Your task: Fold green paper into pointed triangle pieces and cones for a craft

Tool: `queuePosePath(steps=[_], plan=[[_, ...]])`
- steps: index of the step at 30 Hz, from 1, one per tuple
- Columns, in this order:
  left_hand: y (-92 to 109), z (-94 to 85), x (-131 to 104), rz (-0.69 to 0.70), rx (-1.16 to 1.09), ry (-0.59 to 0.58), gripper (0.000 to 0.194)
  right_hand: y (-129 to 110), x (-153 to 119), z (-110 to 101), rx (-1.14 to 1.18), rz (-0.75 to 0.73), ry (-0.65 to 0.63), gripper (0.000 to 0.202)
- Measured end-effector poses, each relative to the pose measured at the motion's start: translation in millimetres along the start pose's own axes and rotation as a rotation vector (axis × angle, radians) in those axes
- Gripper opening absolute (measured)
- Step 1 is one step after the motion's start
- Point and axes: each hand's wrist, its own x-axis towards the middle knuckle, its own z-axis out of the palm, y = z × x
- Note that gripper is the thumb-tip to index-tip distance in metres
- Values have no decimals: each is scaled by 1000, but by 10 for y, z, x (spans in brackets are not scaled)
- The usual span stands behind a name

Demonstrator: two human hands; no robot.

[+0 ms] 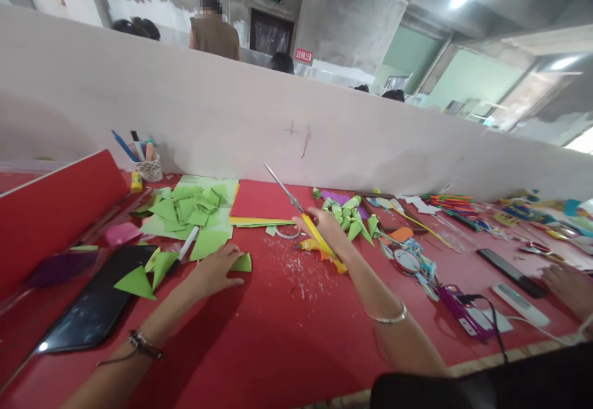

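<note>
My left hand [214,273] is low over the red table, thumb and fingers apart, at the edge of a small green paper piece [242,263] partly hidden by the fingers. In my right hand [328,228] is a pair of scissors [311,227] with yellow handles, blades together and pointing up and away to the left. Below that hand lies a yellow-orange tool [309,246], partly covered, that looks like a small glue gun. Left of centre, a heap of cut green paper pieces [185,206] rests on pale green sheets [210,243]. Green paper cones [354,227] are piled beyond my right hand.
A black phone-like slab [92,307] lies at left, with folded green pieces [138,282] at its edge. A pen cup [149,168] stands by the white partition [222,112]. At right are a purple box [466,311] with a cable and another person's hand [567,282].
</note>
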Motion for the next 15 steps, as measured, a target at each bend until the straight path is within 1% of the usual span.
queuePosePath(steps=[1,3,5,8,12,15], plan=[[11,27,-16,-9,-3,3,41,9,128,-1,-86,-6,-11,37],[16,54,-22,-20,-14,10,32,21,385,40,-232,31,-115,39],[10,66,-14,-27,-36,23,26,37,619,140,-265,59,-164,42],[11,88,-25,-37,-101,63,22,82,876,368,-312,139,-229,47],[49,146,-96,-49,-256,118,23,151,1014,642,-385,248,-318,46],[90,188,-133,-67,-417,156,26,155,1029,702,-431,288,-366,35]])
